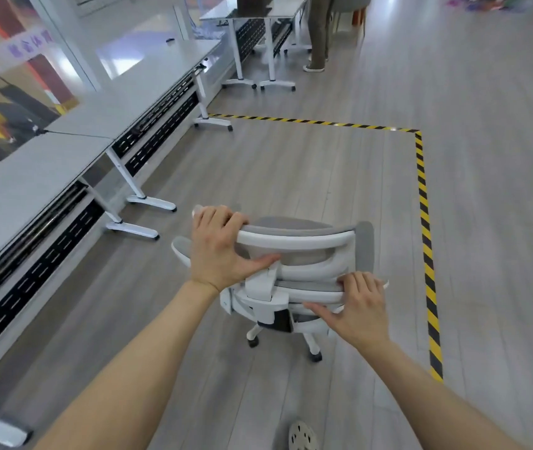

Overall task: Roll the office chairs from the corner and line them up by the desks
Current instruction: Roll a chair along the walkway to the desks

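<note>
A white and grey office chair (304,251) stands on its castors on the wooden floor, seen from behind and above. My left hand (221,248) grips the left end of its white headrest frame, fingers curled over the top and thumb underneath. My right hand (356,303) grips the right edge of the backrest frame lower down. A row of grey desks (73,131) with white legs runs along the left, about a chair's width from the chair.
Yellow and black hazard tape (424,222) marks a rectangle on the floor ahead and to the right. More desks (258,14) stand at the far end, where a person's legs (318,37) are. Glass wall behind the left desks. My shoe (302,436) shows at the bottom.
</note>
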Available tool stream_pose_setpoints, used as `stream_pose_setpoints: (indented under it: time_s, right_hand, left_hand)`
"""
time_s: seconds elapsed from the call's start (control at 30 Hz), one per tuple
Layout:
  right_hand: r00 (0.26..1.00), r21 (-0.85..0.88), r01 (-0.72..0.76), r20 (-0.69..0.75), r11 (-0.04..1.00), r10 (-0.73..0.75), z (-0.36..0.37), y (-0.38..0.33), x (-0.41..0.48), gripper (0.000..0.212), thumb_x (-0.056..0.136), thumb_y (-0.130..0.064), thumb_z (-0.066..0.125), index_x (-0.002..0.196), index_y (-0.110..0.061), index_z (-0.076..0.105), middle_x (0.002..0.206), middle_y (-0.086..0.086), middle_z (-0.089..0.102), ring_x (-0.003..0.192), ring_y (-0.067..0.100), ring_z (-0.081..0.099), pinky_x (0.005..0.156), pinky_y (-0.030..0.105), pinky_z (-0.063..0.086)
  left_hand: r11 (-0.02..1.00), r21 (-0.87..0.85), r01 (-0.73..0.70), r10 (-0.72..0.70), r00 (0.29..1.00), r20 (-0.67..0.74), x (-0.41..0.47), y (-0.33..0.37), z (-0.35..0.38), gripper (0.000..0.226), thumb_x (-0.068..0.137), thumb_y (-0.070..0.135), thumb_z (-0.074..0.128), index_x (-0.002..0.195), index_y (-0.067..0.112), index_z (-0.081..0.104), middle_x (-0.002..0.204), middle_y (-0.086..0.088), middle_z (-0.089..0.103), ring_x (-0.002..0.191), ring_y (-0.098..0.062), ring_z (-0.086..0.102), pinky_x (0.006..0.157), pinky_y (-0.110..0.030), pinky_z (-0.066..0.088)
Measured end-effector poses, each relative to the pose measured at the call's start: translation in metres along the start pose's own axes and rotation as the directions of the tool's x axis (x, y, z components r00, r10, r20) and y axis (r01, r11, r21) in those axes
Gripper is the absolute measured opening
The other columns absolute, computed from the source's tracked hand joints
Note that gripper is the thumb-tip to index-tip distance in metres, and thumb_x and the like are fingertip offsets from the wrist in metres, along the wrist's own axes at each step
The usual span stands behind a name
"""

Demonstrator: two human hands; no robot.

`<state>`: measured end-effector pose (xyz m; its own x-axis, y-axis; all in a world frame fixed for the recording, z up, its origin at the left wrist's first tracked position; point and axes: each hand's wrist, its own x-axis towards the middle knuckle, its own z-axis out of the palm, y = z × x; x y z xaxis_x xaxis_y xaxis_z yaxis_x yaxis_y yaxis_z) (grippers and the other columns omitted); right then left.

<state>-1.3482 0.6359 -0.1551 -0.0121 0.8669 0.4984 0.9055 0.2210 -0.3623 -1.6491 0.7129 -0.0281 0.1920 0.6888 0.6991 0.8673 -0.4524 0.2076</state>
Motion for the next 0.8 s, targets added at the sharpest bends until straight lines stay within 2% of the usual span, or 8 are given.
stream_pose_setpoints:
  time_s: [0.2, 0.37, 0.63, 0.8]
  right_hand:
    - [1.000, -0.024, 0.002, 0.026, 1.000, -0.001, 0.074, -0.019, 0.120, 0.082, 0.080, -0.091, 0.068, 0.093, -0.011, 0.064, 0.093, 0.002, 0.060, 0.093, 0.028, 0.059, 0.095, 0.043, 0.049]
    - [1.000, -0.059, -0.007, 0.004, 0.998, 0.007, 0.138, -0.031, 0.209, 0.082, 0.079, -0.090, 0.070, 0.095, -0.010, 0.066, 0.093, 0.002, 0.062, 0.093, 0.028, 0.061, 0.096, 0.043, 0.050]
    - [0.993, -0.131, -0.087, 0.064, 0.988, 0.096, 0.220, -0.053, 0.351, 0.085, 0.079, -0.095, 0.061, 0.105, -0.014, 0.063, 0.102, -0.001, 0.061, 0.102, 0.024, 0.057, 0.102, 0.042, 0.050]
    - [0.993, -0.132, -0.104, 0.039, 0.986, 0.110, 0.274, -0.052, 0.436, 0.087, 0.079, -0.096, 0.060, 0.102, -0.013, 0.064, 0.098, -0.001, 0.061, 0.099, 0.025, 0.057, 0.101, 0.042, 0.048]
  left_hand:
    - [0.999, -0.018, 0.039, -0.038, 0.998, 0.053, 0.084, -0.100, 0.049, 0.077, 0.071, 0.088, 0.082, 0.095, 0.016, 0.068, 0.096, 0.002, 0.057, 0.094, -0.025, 0.054, 0.096, -0.044, 0.041]
    - [0.998, -0.055, -0.010, 0.009, 1.000, -0.013, 0.154, -0.184, 0.097, 0.077, 0.070, 0.087, 0.083, 0.091, 0.015, 0.068, 0.091, 0.001, 0.057, 0.089, -0.024, 0.053, 0.092, -0.043, 0.041]
    - [0.993, -0.111, -0.031, 0.038, 0.997, 0.066, 0.268, -0.310, 0.173, 0.074, 0.071, 0.085, 0.083, 0.092, 0.016, 0.066, 0.093, 0.001, 0.057, 0.090, -0.025, 0.053, 0.091, -0.045, 0.042]
    - [0.991, -0.125, -0.044, 0.051, 0.997, 0.050, 0.334, -0.374, 0.224, 0.076, 0.071, 0.086, 0.083, 0.092, 0.015, 0.066, 0.093, 0.000, 0.056, 0.090, -0.026, 0.052, 0.091, -0.044, 0.042]
